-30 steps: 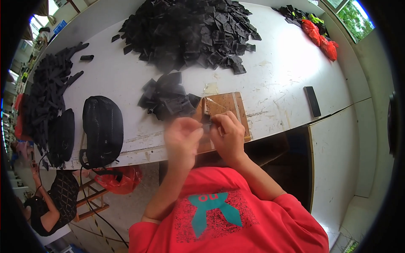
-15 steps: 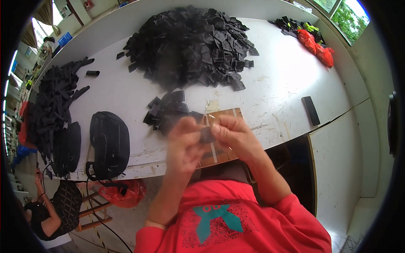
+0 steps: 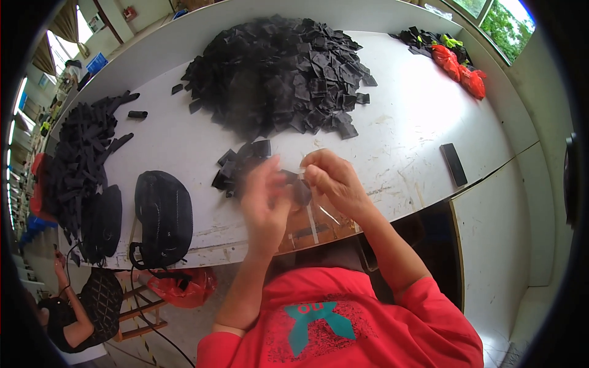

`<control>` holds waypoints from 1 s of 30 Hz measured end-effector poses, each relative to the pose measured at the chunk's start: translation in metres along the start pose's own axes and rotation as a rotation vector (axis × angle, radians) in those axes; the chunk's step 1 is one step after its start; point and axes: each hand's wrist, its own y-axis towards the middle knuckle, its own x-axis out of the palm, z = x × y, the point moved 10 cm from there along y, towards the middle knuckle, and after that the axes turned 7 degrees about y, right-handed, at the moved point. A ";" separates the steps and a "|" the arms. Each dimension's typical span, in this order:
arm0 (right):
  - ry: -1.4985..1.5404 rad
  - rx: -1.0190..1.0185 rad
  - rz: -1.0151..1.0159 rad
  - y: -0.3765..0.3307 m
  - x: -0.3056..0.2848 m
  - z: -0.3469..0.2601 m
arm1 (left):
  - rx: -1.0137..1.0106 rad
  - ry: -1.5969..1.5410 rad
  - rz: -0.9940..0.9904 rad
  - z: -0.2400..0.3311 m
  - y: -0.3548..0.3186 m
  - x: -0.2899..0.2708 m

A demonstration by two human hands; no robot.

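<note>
Brown board (image 3: pixel 334 232): below my hands.
Left fingers (image 3: pixel 265 176): blurred; their state I can't tell.
Right fingers (image 3: pixel 323 162): pinched together, on what unclear.
Black piece (image 3: pixel 300 193): over the board, seemingly mid-handling; next wants steadiness.
Black heap (image 3: pixel 276 80): beyond the board.

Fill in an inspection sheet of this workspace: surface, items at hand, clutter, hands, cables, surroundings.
Surface: white table, scuffed and stained.
Items at hand: black piece between left hand and right hand; brown board below; small black pile nearby.
Clutter: large black heap, black bag, red bundle at far right.
Hands: left blurred; right thumb and fingers bunched; both grips unclear.
Cables: black cable hanging below the table's front edge, left.
Surroundings: another person at left; window at upper right.
</note>
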 end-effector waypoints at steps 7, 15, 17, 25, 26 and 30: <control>-0.427 -0.287 0.083 -0.032 0.015 -0.045 | 0.159 0.064 -0.069 0.027 0.011 0.004; -0.398 -0.379 0.191 -0.028 0.021 -0.065 | -0.054 -0.499 0.073 -0.007 -0.002 -0.015; -0.428 -0.410 0.214 -0.029 0.019 -0.065 | -0.054 -0.533 0.028 -0.009 -0.004 -0.012; -0.285 -0.345 0.215 -0.024 0.013 -0.043 | -0.022 -0.308 0.052 -0.012 -0.008 -0.013; -0.309 -0.355 0.196 -0.024 0.014 -0.046 | 0.003 -0.244 0.056 -0.008 -0.007 -0.015; -0.363 -0.362 0.121 -0.021 0.014 -0.058 | -0.019 -0.445 0.060 -0.011 -0.004 -0.016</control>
